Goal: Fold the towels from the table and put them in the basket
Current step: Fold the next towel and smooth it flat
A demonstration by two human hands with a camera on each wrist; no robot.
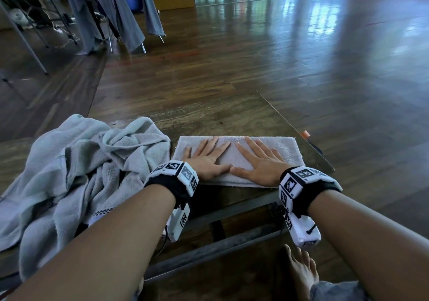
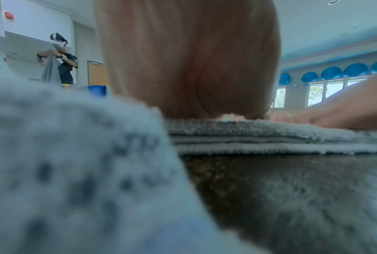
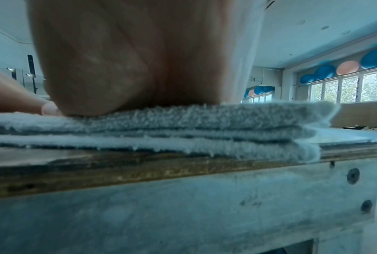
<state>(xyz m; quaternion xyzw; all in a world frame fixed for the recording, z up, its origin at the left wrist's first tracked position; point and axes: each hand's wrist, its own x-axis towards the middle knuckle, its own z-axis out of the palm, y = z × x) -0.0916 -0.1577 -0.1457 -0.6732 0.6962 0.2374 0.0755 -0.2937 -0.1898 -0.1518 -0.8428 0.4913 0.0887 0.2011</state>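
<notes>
While both palms lie flat on it, the folded pale grey terry towel (image 1: 274,148) sits as a neat rectangle on the worn dark wooden table top (image 1: 209,117), its near edge close to the table's front edge. Left hand (image 1: 207,159) and right hand (image 1: 260,161) rest side by side on the towel with fingers straight and spread, holding nothing, their thumb tips almost meeting over the towel's near edge. From the right wrist view the towel (image 3: 204,127) shows several stacked layers under the heel of the hand. Just left of the left hand, touching the folded towel's side, lies a crumpled heap of pale blue-grey towels (image 1: 76,168). Below the right forearm, a bare foot (image 1: 301,270) stands on the floor. Far beyond the left hand, grey cloths (image 1: 120,12) hang on a rack
</notes>
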